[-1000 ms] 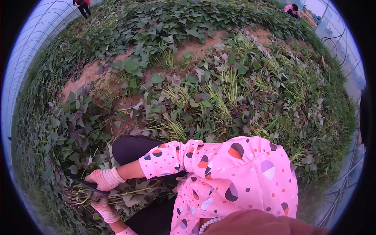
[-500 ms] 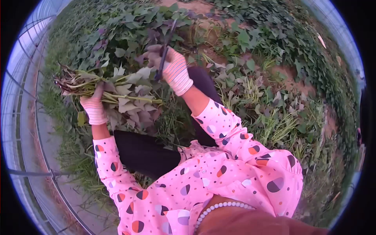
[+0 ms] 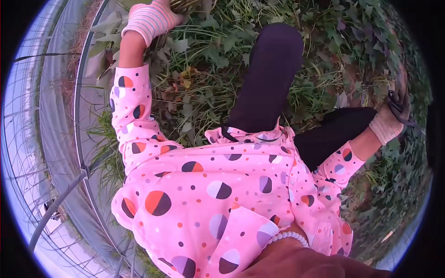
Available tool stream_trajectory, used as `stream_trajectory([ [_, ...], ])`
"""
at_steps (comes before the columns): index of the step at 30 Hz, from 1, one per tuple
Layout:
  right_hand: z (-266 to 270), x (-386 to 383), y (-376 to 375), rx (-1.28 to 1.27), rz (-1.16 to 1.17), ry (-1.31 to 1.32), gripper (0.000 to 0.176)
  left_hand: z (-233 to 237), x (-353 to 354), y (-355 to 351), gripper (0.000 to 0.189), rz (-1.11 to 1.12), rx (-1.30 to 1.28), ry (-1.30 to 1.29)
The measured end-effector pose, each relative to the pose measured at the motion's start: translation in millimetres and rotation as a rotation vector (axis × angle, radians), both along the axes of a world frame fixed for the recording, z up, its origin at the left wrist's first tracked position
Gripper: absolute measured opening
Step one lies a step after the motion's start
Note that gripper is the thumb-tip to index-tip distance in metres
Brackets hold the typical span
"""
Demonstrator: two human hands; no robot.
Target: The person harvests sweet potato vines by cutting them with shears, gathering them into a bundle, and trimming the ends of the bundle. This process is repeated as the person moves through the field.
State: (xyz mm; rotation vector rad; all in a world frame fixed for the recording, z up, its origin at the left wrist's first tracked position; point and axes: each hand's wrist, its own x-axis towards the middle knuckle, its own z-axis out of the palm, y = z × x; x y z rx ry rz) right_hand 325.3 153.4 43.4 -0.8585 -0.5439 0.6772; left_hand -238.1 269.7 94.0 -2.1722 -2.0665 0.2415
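My left hand (image 3: 153,21), in a striped glove, is at the top left with its fingers partly cut off by the frame edge. It is closed on a bunch of leafy vine stems (image 3: 192,5); grey-green leaves (image 3: 109,28) hang out on its other side. Far to the right, my right hand (image 3: 390,119) wears a glove with dark, soiled fingers. Those fingers are wrapped round a dark slender tool (image 3: 402,111), whose full shape I cannot make out. Low vines and grass lie beneath both hands.
My dark-trousered knee (image 3: 273,69) is raised between the hands. Dense green vines (image 3: 352,28) cover the ground at the upper right. Along the left run a metal pipe (image 3: 78,106) and a grey sheet (image 3: 60,120) beside a netted, curved wall.
My left hand has moved up to the frame's top edge with the vine bunch. My right hand has swung far right and lower with the tool. The view has shifted.
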Motion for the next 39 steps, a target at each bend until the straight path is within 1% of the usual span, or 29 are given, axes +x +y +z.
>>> stream_trajectory([
  [1, -0.7, 1.4, 0.5, -0.028, -0.026, -0.076, 0.032, -2.3, 7.0, -19.9, 0.053, 0.018, -0.172, -0.007],
  [2, -0.2, 0.0, 0.5, -0.055, -0.059, -0.155, 0.033, -34.4, -1.2, -30.8, 0.057, 0.006, -0.260, 0.081],
  [3, 1.0, -4.3, -3.1, -0.062, -0.044, -0.157, 0.033, -66.6, -2.3, -46.9, 0.059, -0.091, -0.308, 0.140],
  [5, 7.2, -17.0, -9.1, -0.140, -0.099, -0.390, 0.035, -103.2, 15.8, -77.4, 0.055, -0.104, -0.673, 0.162],
  [6, 6.0, 3.8, -4.0, -0.066, 0.020, -0.052, 0.037, -139.3, 11.8, -89.4, 0.052, -0.135, -0.766, 0.115],
  [7, 2.0, 19.0, -3.0, -0.070, 0.027, -0.054, 0.037, -176.0, 4.8, -104.6, 0.048, -0.127, -0.785, 0.064],
  [9, -6.9, 34.6, -3.7, 0.010, 0.224, 0.017, 0.037, -255.2, -16.3, -131.8, 0.039, -0.046, -0.845, 0.035],
  [10, -8.9, 34.1, -3.5, 0.010, 0.226, 0.013, 0.037, -295.1, -30.8, -143.3, 0.038, -0.006, -0.851, -0.022],
  [11, -11.4, 33.6, -3.2, 0.015, 0.252, 0.037, 0.036, -319.2, -39.6, -153.5, 0.037, 0.047, -0.903, -0.055],
  [12, -13.1, 34.2, -3.9, 0.025, 0.270, 0.058, 0.036, -350.2, -51.6, -173.0, 0.039, 0.073, -0.797, -0.092],
  [14, -11.6, 19.0, -4.8, -0.019, 0.192, -0.010, 0.036, -383.8, -54.0, -191.8, 0.039, 0.159, -0.688, -0.123],
  [16, -11.3, 0.7, -5.0, -0.059, 0.131, -0.093, 0.039, -385.8, -46.4, -193.6, 0.041, 0.128, -0.660, -0.083],
  [17, 0.8, 6.2, -13.4, -0.034, 0.113, -0.094, 0.039, -369.8, -42.9, -192.0, 0.048, 0.148, -0.699, -0.071],
  [19, 1.8, 8.0, -15.3, -0.007, 0.222, -0.052, 0.043, -358.7, -44.2, -187.3, 0.064, 0.117, -0.741, -0.077],
  [20, 5.5, -0.9, -18.3, 0.013, 0.246, -0.114, 0.050, -345.3, -46.1, -185.7, 0.072, 0.105, -0.779, -0.142],
  [21, 11.5, -10.5, -19.1, 0.022, 0.229, -0.118, 0.050, -330.1, -46.4, -179.6, 0.081, 0.091, -0.820, -0.206],
  [22, 19.3, -19.4, -19.2, -0.035, 0.203, -0.140, 0.053, -314.5, -42.7, -169.1, 0.087, 0.154, -0.917, -0.204],
  [25, 23.0, -29.2, -17.5, -0.136, 0.127, -0.211, 0.058, -292.1, -47.7, -137.7, 0.089, 0.100, -1.078, -0.225],
  [26, 26.4, -29.4, -17.5, -0.159, 0.181, -0.175, 0.056, -247.1, -28.2, -120.8, 0.080, 0.106, -1.101, -0.239],
  [27, 31.9, -30.1, -17.7, -0.182, 0.237, -0.140, 0.053, -227.7, -19.6, -109.6, 0.064, 0.062, -1.043, -0.278],
  [29, 43.2, -34.2, -13.1, -0.229, 0.233, -0.175, 0.052, -207.0, -5.7, -73.0, 0.050, 0.135, -1.013, -0.222],
  [31, 53.5, -25.8, -12.3, -0.269, 0.523, -0.256, 0.052, -180.7, 10.0, -46.0, 0.040, 0.019, -0.799, -0.482],
  [32, 60.3, -32.6, -11.2, -0.313, 0.500, -0.344, 0.052, -203.1, 8.5, -25.1, 0.036, -0.043, -0.699, -0.649],
  [33, 62.2, -35.8, -9.4, -0.328, 0.498, -0.335, 0.052, -228.6, 6.8, -0.5, 0.033, -0.097, -0.602, -0.814],
  [34, 61.7, -37.4, -6.5, -0.389, 0.474, -0.375, 0.053, -238.6, 17.8, 28.7, 0.030, 0.037, -0.689, -1.015],
  [36, 56.7, -35.0, 1.0, -0.462, 0.462, -0.408, 0.054, -231.0, 59.6, 71.0, 0.026, 0.012, -0.688, -0.993],
  [37, 53.5, -33.1, -0.1, -0.497, 0.463, -0.436, 0.054, -221.9, 89.7, 86.8, 0.025, -0.157, -0.604, -0.769],
  [38, 64.1, -41.7, -18.6, -0.523, 0.471, -0.465, 0.054, -221.3, 96.3, 88.5, 0.025, -0.267, -0.567, -0.664],
  [39, 66.8, -43.3, -23.7, -0.589, 0.398, -0.413, 0.059, -235.3, 114.1, 107.1, 0.025, -0.383, -0.539, -0.560],
])
